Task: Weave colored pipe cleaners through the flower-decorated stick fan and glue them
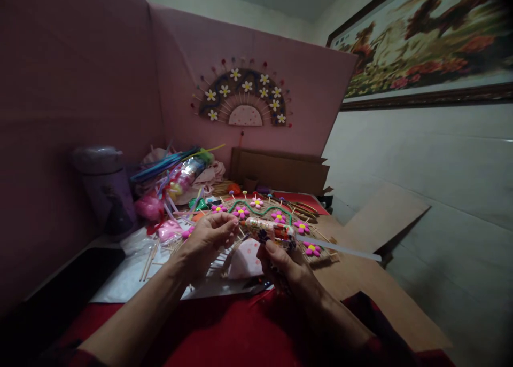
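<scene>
My right hand (286, 265) is wrapped round a patterned hot glue gun (272, 231), whose nozzle points left. A long whitish glue stick (344, 246) sticks out of its back end to the right. Close to the nozzle, my left hand (212, 233) pinches thumb and fingers together; whatever is between them is too small to make out. Beneath both hands lies a fan-shaped craft piece (256, 211) of brown cord and sticks, with pink flowers and a green wavy strip. Its pale spotted half-round base (245, 259) shows between my hands.
A similar fan with white flowers (246, 92) hangs on the pink backdrop. Bagged craft supplies (180, 177) and a purple flask (106, 190) stand at left. Thin sticks (149, 260) lie on white sheeting. Pliers (302, 211) and cardboard (280, 172) are behind the fan.
</scene>
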`<action>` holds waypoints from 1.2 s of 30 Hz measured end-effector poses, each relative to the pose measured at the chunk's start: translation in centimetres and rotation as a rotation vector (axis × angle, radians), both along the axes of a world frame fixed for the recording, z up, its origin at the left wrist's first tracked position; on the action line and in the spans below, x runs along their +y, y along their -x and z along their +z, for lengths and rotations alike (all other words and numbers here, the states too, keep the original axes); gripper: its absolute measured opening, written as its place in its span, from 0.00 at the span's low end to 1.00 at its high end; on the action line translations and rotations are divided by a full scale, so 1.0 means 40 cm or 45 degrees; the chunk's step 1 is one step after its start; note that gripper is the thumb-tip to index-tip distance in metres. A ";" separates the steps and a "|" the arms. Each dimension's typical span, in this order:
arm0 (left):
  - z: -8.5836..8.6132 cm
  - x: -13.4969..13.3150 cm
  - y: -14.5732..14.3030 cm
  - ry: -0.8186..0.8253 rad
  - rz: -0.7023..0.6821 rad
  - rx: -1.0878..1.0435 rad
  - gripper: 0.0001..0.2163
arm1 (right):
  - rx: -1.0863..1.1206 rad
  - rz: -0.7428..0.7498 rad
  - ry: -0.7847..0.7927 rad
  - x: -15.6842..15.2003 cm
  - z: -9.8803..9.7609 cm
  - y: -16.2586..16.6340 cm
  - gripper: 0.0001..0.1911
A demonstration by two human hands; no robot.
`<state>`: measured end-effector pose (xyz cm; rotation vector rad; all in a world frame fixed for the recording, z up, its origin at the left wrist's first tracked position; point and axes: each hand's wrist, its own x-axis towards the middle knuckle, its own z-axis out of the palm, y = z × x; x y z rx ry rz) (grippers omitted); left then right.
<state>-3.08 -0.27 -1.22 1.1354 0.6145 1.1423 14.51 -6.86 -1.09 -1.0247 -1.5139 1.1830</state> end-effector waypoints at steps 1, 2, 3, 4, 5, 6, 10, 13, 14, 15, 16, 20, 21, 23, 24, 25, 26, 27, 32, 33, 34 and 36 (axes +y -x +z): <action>0.001 -0.001 0.000 -0.002 0.000 0.001 0.09 | -0.006 -0.004 0.001 0.000 0.000 0.000 0.23; 0.002 -0.001 0.000 -0.004 0.000 0.001 0.09 | -0.006 -0.012 0.003 0.000 0.000 0.000 0.23; 0.004 -0.002 0.000 -0.005 -0.001 -0.001 0.09 | -0.009 -0.017 0.009 0.000 -0.001 0.000 0.23; 0.006 -0.002 0.000 -0.003 -0.002 -0.004 0.09 | -0.014 -0.025 0.014 0.000 -0.002 0.000 0.22; 0.008 -0.003 0.000 0.004 -0.002 -0.008 0.09 | -0.022 -0.032 0.016 0.000 -0.004 -0.001 0.22; 0.011 -0.004 -0.001 0.015 0.002 -0.013 0.10 | -0.029 -0.040 0.014 0.000 -0.007 -0.002 0.22; 0.017 -0.007 -0.004 0.057 0.014 -0.024 0.10 | -0.053 -0.077 0.004 0.002 -0.017 -0.004 0.21; 0.017 -0.010 -0.006 0.050 0.004 -0.031 0.10 | -0.069 -0.077 -0.007 0.002 -0.018 -0.004 0.21; 0.016 -0.010 -0.006 0.048 -0.001 -0.034 0.10 | -0.075 -0.075 -0.011 0.002 -0.016 -0.004 0.22; 0.015 -0.011 -0.006 0.049 -0.007 -0.035 0.10 | -0.083 -0.073 -0.011 0.002 -0.014 -0.004 0.22; 0.014 -0.011 -0.005 0.052 -0.011 -0.037 0.10 | -0.092 -0.074 -0.009 0.002 -0.011 -0.004 0.22; 0.012 -0.007 -0.005 0.062 0.004 -0.030 0.10 | -0.106 -0.086 0.000 0.001 -0.004 -0.004 0.23; 0.012 -0.005 -0.005 0.058 0.005 -0.025 0.10 | -0.103 -0.086 -0.003 0.001 -0.004 -0.004 0.23; 0.012 -0.003 -0.006 0.046 0.001 -0.016 0.10 | -0.099 -0.085 -0.006 0.001 -0.007 -0.004 0.23; 0.012 -0.002 -0.006 0.040 -0.001 -0.014 0.10 | -0.098 -0.085 -0.004 0.001 -0.008 -0.004 0.23; 0.012 -0.002 -0.005 0.034 -0.003 -0.014 0.10 | -0.095 -0.086 -0.002 0.002 -0.011 -0.004 0.22; 0.012 -0.003 -0.005 0.029 -0.004 -0.013 0.10 | -0.089 -0.084 0.001 0.002 -0.013 -0.003 0.22; 0.011 -0.004 -0.004 0.025 -0.007 -0.009 0.10 | -0.080 -0.082 0.002 0.003 -0.015 -0.003 0.22; 0.011 -0.008 -0.003 0.025 -0.006 0.002 0.10 | -0.050 -0.071 0.005 0.005 -0.021 -0.001 0.21; 0.012 -0.008 -0.003 0.029 -0.001 0.001 0.09 | -0.048 -0.068 0.007 0.005 -0.021 -0.001 0.21; 0.012 -0.008 -0.004 0.031 0.003 0.000 0.09 | -0.044 -0.068 0.007 0.004 -0.020 -0.001 0.21; 0.014 -0.009 -0.005 0.032 0.007 -0.006 0.09 | -0.035 -0.070 0.003 0.003 -0.017 -0.002 0.21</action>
